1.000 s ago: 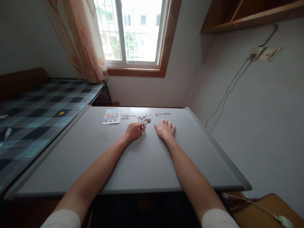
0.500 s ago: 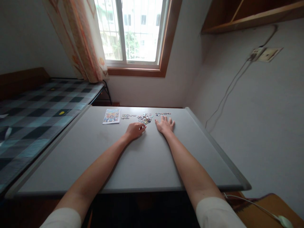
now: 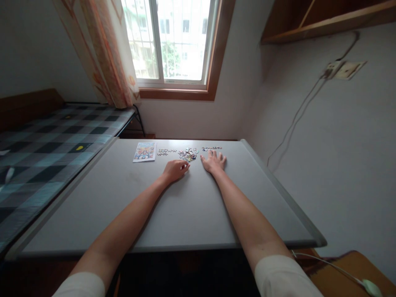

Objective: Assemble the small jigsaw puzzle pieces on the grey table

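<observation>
A loose heap of small jigsaw puzzle pieces [image 3: 188, 154] lies on the grey table, just beyond my hands. My left hand [image 3: 175, 170] rests at the near side of the heap, thumb and fingertips pinched together; anything between them is too small to make out. To its right, my right hand [image 3: 214, 161] lies flat with fingers spread, holding nothing. Beyond its fingertips runs a row of puzzle pieces [image 3: 213, 148]. Left of the heap is another group of puzzle pieces [image 3: 165, 152], some apparently joined, beside a printed picture sheet [image 3: 144, 152].
The grey table [image 3: 185, 214] has raised edge trim, and its far edge lies below a window [image 3: 173, 41]. A bed with a checked cover [image 3: 68, 136] stands along the left. At right are a wall with a hanging cable [image 3: 287, 132] and a wooden shelf [image 3: 334, 24] above.
The camera view has shifted very slightly. Both hands and the puzzle pieces keep their places.
</observation>
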Demonstrator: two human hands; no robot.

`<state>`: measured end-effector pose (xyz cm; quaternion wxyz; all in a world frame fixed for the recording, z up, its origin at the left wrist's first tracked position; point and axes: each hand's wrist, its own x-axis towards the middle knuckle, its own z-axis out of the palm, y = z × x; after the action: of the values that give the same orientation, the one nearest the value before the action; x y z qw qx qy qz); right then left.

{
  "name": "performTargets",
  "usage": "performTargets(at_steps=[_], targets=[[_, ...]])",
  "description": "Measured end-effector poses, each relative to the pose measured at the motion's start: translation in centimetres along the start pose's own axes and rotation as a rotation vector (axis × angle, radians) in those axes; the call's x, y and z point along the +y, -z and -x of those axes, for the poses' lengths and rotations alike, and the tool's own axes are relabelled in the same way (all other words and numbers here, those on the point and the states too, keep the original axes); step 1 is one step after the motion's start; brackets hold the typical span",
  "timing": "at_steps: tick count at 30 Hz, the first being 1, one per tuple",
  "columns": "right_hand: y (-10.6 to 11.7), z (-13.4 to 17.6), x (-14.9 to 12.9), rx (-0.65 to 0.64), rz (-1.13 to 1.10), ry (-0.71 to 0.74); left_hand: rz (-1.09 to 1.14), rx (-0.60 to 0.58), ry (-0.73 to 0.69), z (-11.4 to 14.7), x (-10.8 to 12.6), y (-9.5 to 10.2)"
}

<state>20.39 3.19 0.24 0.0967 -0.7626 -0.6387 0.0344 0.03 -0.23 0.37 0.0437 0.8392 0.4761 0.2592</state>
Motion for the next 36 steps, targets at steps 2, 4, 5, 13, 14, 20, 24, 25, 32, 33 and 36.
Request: performTargets(at_steps=[2, 4, 5, 13, 14, 20, 24, 25, 32, 33, 36], targets=[[-0.12, -0.06, 0.03, 0.004, 0.009, 0.004, -0.008, -0.001, -0.001, -0.01, 0.0, -0.01], [-0.14, -0.07, 0.03, -0.003, 0.026, 0.001, -0.018, -0.002, -0.002, -0.01, 0.0, -0.02], [-0.11, -0.07, 0.03, -0.01, 0.036, -0.001, -0.021, -0.001, -0.003, -0.01, 0.0, -0.03], [0.32, 0.17, -0.04, -0.029, 0.041, -0.004, -0.018, -0.004, -0.002, 0.0, 0.02, -0.03], [0.36, 0.21, -0.05, -0.024, 0.035, -0.003, -0.016, -0.004, -0.001, 0.0, 0.03, -0.01], [0.29, 0.24, -0.04, -0.004, 0.037, 0.0, -0.001, 0.006, -0.005, 0.02, 0.06, 0.01], [0.01, 0.05, 0.07, 0.008, 0.029, 0.004, 0.007, 0.012, -0.01, 0.05, -0.04, -0.07], [-0.07, -0.01, 0.09, 0.007, 0.027, 0.004, 0.007, 0.012, -0.011, 0.06, -0.06, -0.1], [-0.25, -0.16, 0.17, 0.0, 0.026, -0.011, -0.004, 0.006, -0.008, 0.02, -0.04, -0.12], [-0.22, -0.13, 0.16, -0.001, 0.028, -0.011, -0.005, 0.004, -0.007, 0.0, 0.0, -0.09], [-0.09, 0.01, 0.09, -0.006, 0.03, -0.011, -0.004, 0.0, -0.003, -0.04, 0.09, -0.03]])
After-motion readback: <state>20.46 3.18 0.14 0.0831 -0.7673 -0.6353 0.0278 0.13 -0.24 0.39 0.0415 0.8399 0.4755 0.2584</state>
